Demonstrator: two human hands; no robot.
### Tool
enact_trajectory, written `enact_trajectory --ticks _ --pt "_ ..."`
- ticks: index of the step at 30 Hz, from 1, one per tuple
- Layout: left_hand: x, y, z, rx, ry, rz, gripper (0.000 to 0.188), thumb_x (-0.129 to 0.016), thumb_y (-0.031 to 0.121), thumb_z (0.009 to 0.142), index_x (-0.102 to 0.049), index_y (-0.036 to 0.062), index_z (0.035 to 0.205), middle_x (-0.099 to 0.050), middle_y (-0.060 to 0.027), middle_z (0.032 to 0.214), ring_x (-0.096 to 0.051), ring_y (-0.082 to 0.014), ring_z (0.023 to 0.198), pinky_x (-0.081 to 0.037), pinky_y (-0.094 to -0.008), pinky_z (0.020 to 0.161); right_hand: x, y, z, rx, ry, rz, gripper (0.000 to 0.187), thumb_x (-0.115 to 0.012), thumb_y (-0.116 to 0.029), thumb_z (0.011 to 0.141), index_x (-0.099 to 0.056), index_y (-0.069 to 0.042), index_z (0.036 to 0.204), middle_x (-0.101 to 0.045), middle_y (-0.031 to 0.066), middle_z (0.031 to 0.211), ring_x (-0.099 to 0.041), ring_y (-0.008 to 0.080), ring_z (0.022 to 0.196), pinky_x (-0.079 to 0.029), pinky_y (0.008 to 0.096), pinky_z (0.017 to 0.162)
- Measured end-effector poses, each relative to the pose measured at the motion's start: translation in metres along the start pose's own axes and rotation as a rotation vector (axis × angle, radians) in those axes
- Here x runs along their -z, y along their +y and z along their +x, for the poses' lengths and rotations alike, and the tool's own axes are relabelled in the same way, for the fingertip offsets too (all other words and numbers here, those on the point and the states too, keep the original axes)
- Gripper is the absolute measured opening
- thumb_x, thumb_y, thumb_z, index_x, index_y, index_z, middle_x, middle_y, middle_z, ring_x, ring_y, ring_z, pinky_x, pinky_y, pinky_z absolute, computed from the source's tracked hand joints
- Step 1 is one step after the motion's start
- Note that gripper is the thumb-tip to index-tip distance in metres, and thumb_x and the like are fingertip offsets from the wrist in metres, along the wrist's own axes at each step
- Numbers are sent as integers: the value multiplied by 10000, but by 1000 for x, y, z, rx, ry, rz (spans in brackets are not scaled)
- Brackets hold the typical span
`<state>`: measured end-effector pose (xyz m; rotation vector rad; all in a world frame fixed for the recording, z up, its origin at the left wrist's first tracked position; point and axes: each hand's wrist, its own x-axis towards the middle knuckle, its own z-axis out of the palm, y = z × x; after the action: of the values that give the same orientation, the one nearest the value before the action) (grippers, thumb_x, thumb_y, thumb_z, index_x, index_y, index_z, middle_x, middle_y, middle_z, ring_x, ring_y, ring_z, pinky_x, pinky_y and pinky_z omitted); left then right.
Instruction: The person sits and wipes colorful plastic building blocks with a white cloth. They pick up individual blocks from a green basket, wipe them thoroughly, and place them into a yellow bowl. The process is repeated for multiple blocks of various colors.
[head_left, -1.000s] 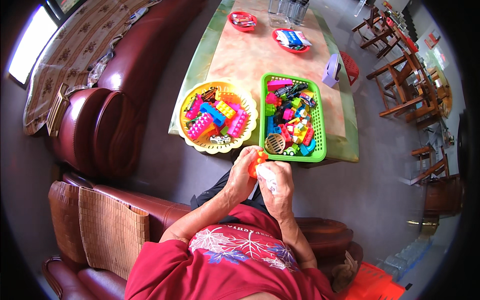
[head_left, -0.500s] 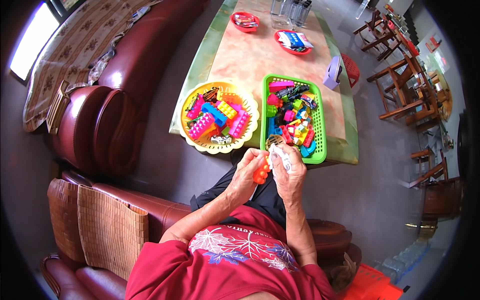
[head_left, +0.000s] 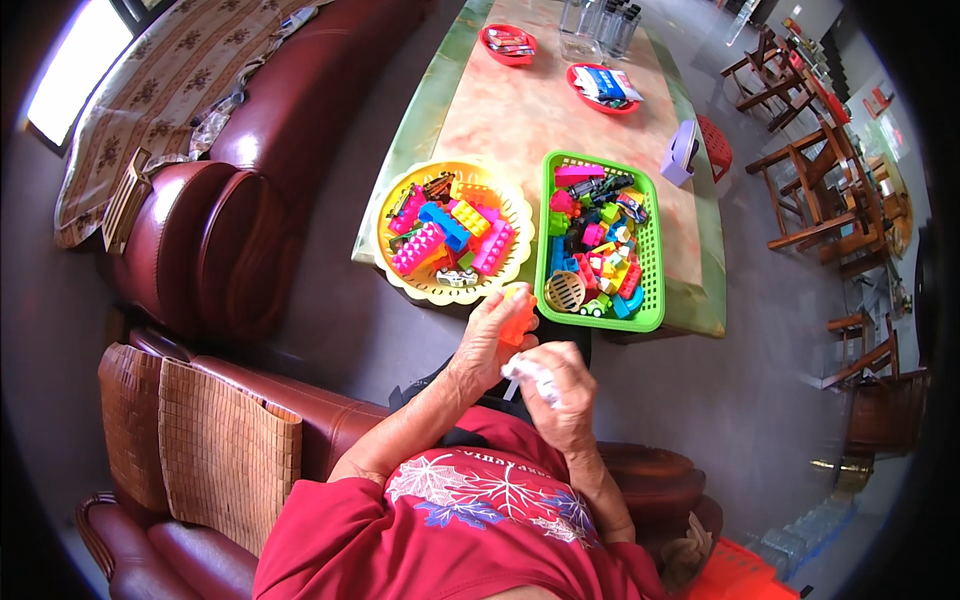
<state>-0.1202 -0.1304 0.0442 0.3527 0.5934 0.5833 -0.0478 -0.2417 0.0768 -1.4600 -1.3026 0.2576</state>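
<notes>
One orange studded toy block (head_left: 519, 318) is grasped by the left hand (head_left: 485, 336) in the head view, near the yellow scalloped basket (head_left: 524, 232) and green rectangular basket (head_left: 656, 262); the right hand (head_left: 565, 395) clenches a crumpled white cloth or tissue (head_left: 534, 380) close by. If the left grip loosens or the cloth snags, the block could fall to the floor (head_left: 335, 335), being apparently held beyond the table's (head_left: 490, 120) near edge.
</notes>
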Motion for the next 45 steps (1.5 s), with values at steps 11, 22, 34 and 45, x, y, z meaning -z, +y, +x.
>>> enact_trajectory --ticks 11,22,34,45 --pt "7 -21 7 24 -107 -161 283 -531 284 967 -590 33 1082 -635 -68 997 -616 -178 899 -517 -341 784 -2 27 29 -32 155 -151 291 -671 42 761 -621 -47 1033 -581 108 918 -629 254 815 -521 338 686" --pt "8 -11 4 124 -72 59 411 -562 396 939 -601 67 1183 -640 -36 894 -614 -132 779 -520 -293 694 4 -1 0 -5 -144 -189 289 -730 25 700 -661 -67 965 -568 122 916 -625 275 787 -522 360 650" --pt "5 -7 5 -4 -35 90 372 -705 184 855 -537 96 1175 -575 -9 963 -567 -112 841 -486 -254 707 -7 9 5 18 3 -287 306 -729 -24 739 -611 -100 1011 -525 112 881 -616 290 724 -506 378 584" --pt "54 61 37 -725 333 969 412 -710 206 843 -495 65 1165 -605 -46 951 -589 -121 777 -494 -250 625 4 18 -8 -145 -49 -174 296 -713 26 729 -610 -66 991 -542 116 905 -610 282 769 -502 374 636"
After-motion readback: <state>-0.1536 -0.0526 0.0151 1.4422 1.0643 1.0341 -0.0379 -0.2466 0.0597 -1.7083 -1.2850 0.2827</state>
